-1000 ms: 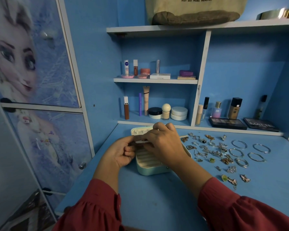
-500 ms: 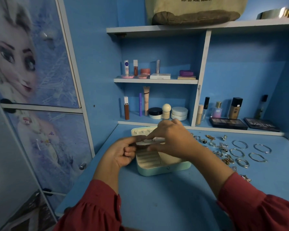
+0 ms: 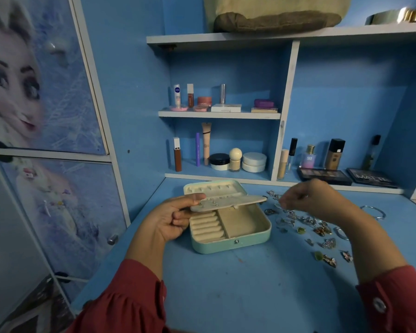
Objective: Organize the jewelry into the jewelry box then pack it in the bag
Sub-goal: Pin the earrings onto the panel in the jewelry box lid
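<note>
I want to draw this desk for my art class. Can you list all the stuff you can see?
jewelry box: one, mint green, cream inside, open on the blue desk
earring panel: one, cream, a few studs in it, held over the box
loose jewelry: many pieces, silver and gold, spread right of the box
bangles: a few, silver, far right
bag: one, beige, top shelf
makeup bottles and jars: many, mixed colours, on the shelves
eyeshadow palettes: two, black, low right shelf
cupboard doors: two, cartoon princess picture, left
left hand: holds the panel's left end
right hand: fingers curled over the loose jewelry; whether it holds a piece is unclear
</note>
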`<state>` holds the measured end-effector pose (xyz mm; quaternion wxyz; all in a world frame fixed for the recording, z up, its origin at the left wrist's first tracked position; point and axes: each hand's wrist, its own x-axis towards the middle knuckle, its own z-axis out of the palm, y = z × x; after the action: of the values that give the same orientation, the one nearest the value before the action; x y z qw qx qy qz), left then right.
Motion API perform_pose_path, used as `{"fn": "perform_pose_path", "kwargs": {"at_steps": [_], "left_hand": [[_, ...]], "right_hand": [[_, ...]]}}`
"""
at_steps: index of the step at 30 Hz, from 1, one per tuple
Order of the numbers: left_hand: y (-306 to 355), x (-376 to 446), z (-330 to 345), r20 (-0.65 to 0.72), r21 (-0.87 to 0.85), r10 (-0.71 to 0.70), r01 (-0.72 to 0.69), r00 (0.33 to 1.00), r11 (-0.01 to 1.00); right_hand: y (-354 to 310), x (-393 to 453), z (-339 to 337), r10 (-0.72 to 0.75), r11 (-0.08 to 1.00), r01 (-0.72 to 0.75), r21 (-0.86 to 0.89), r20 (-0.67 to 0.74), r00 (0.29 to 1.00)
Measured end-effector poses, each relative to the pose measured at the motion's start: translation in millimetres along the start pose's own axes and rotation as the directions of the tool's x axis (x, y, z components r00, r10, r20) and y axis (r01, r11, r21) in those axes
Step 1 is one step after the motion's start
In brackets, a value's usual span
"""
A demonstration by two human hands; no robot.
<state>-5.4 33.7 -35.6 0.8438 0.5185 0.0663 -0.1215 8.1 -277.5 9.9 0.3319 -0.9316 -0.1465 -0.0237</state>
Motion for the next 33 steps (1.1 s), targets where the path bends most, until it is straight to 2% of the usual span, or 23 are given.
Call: {"fn": "perform_pose_path", "kwargs": {"at_steps": [2, 4, 11, 19, 29, 33], "left_hand": [[0.4, -0.5, -0.1, -0.001, 0.003, 0.000, 0.000, 1.000, 1.000], [0.7, -0.9, 0.4, 0.009, 0.010, 0.003, -0.003, 1.000, 1.000], [0.6, -2.5, 2.7, 0.005, 0.001, 0.001, -0.001, 1.000, 1.000], [-0.2, -0.8, 1.1, 0.003, 0.002, 0.000, 0.000, 1.000, 1.000], [-0.7, 1.6, -1.2, 0.007, 0.000, 0.002, -0.002, 1.000, 1.000], [-1.0, 2.9, -2.3, 0.014, 0.001, 0.001, -0.001, 1.000, 1.000]], "right_hand": [[3.1, 1.0, 2.1, 0.061, 0.991, -0.048, -0.126, 0.106, 0.992], [3.4, 2.3, 7.3, 0.104, 0.976, -0.071, -0.207, 0.153, 0.983], [1.9, 6.9, 20.7, 0.127, 0.937, -0.069, -0.344, 0.150, 0.980], [0.7, 8.3, 29.2, 0.107, 0.906, -0.043, -0.422, 0.129, 0.986], [0.7, 7.7, 27.9, 0.100, 0.930, -0.043, -0.365, 0.139, 0.985], [2.0, 8.9, 27.1, 0.089, 0.957, -0.055, -0.286, 0.108, 0.990]]}}
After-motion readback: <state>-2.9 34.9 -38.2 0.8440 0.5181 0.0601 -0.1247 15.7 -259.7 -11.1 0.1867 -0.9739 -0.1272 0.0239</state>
